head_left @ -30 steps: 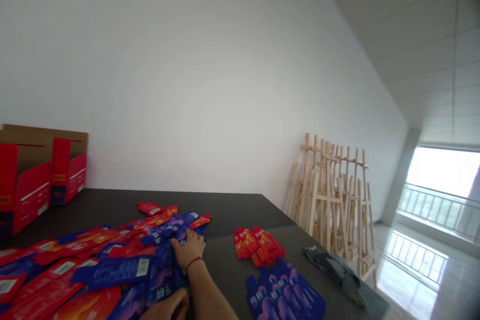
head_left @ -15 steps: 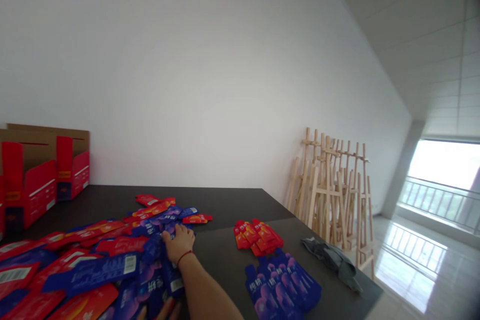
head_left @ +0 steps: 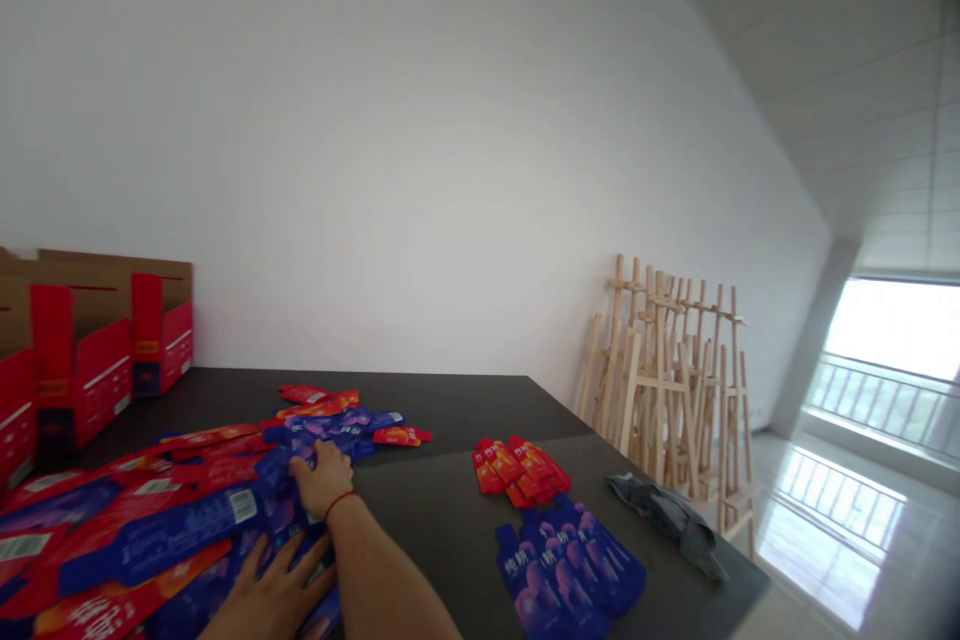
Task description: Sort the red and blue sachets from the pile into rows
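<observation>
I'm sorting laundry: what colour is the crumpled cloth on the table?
The cloth is grey, best seen in the head view.

Daylight glares white through the wide railed window (head_left: 896, 330) on my right and bounces off the glossy pale tiled floor (head_left: 840, 520) — the plain white wall (head_left: 420, 160) brightens softly mid-view, greyer outward. My view looks slightly soft, stretched at the edges — its top-right corner dark and blurred.

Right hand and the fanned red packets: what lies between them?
In the head view, only bare dark tabletop lies between the right hand and red packets.
</observation>
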`<state>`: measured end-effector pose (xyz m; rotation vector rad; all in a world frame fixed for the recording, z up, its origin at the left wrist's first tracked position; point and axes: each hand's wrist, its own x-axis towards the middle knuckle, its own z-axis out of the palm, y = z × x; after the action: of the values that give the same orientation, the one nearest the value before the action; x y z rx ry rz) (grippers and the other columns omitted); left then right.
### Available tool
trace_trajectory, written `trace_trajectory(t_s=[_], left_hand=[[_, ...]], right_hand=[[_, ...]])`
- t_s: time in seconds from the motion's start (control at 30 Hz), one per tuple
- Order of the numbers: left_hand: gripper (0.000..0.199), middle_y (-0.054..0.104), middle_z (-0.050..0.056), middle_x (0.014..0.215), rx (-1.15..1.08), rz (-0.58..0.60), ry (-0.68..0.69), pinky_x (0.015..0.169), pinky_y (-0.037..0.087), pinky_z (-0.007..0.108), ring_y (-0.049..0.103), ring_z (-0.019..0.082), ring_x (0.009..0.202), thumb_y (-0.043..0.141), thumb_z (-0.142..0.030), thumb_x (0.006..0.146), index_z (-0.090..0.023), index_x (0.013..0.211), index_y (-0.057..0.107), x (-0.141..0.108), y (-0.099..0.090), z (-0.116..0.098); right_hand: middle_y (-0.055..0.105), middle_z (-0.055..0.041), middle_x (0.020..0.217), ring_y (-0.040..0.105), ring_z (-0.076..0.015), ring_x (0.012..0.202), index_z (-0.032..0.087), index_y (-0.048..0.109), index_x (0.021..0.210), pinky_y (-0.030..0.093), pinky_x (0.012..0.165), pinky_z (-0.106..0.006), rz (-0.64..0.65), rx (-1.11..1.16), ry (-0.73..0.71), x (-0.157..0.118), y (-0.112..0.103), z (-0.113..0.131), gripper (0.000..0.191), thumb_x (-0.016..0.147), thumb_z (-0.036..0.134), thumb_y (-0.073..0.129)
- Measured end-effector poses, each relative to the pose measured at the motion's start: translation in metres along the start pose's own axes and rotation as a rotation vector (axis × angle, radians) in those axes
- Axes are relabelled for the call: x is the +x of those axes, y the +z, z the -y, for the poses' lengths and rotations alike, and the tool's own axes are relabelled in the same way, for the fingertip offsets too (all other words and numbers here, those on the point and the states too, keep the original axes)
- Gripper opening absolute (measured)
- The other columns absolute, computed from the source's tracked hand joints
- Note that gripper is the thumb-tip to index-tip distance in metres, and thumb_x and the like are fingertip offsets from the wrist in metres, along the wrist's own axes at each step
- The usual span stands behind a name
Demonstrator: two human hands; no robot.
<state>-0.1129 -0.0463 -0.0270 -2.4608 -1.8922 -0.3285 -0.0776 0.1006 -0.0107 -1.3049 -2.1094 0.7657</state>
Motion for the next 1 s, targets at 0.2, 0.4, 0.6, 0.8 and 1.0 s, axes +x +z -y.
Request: trace_trajectory(t_s=[0.2,0.4,0.6,0.8,1.0], left_hand=[[0.048,0.06,0.009,0.14,0.02,-0.09,0.021,0.111,0.024,0.07,0.049,0.036,0.132,0.049,-0.034,0.086,-0.035,0.134,0.057,0.005,-0.001,0.027],[0.063,0.052,0.019,0.144,0.048,-0.157,-0.078,0.112,0.037,0.054,0.049,0.036,0.134,0.056,-0.04,0.079,-0.011,0.135,0.056,0.0,0.003,0.032],[0.056,0.059,0.016,0.138,0.009,-0.171,-0.085,0.111,0.041,0.044,0.057,0.032,0.126,0.047,-0.019,0.076,-0.011,0.129,0.062,-0.002,0.022,0.042],[0.048,0.073,0.004,0.122,-0.294,-0.24,-0.08,0.099,0.051,0.034,0.068,0.023,0.112,0.041,-0.025,0.083,-0.026,0.124,0.066,0.008,-0.007,0.017],[0.044,0.078,0.001,0.101,-0.978,-0.44,-0.255,0.098,0.051,0.033,0.071,0.025,0.103,0.047,-0.059,0.083,-0.026,0.102,0.068,0.015,-0.052,-0.049]], right_hand=[[0.033,-0.0151,0.155,0.033,-0.0318,0.14,0.014,0.036,0.148,0.03,0.111,-0.051,0.071,-0.024,-0.125,-0.02,-0.021,0.004,0.068,0.092,0.05,0.052],[0.05,-0.011,0.143,0.045,-0.0288,0.131,0.018,0.05,0.139,0.033,0.111,-0.045,0.032,-0.1,-0.266,-0.093,-0.055,-0.034,0.063,0.083,0.041,0.066],[0.05,-0.0102,0.143,0.043,-0.0318,0.132,0.021,0.051,0.139,0.031,0.112,-0.047,0.056,-0.064,-0.228,-0.148,-0.065,-0.057,0.075,0.07,0.036,0.077],[0.064,-0.0114,0.122,0.067,-0.0251,0.1,0.018,0.059,0.126,0.054,0.08,-0.036,0.146,0.619,0.045,-0.157,-0.065,-0.056,0.054,0.081,0.048,0.064],[0.069,-0.0048,0.088,0.065,-0.0195,0.076,0.016,0.07,0.101,0.05,0.073,-0.032,0.376,1.052,-0.095,-0.177,-0.068,-0.049,0.07,0.05,0.061,0.085]])
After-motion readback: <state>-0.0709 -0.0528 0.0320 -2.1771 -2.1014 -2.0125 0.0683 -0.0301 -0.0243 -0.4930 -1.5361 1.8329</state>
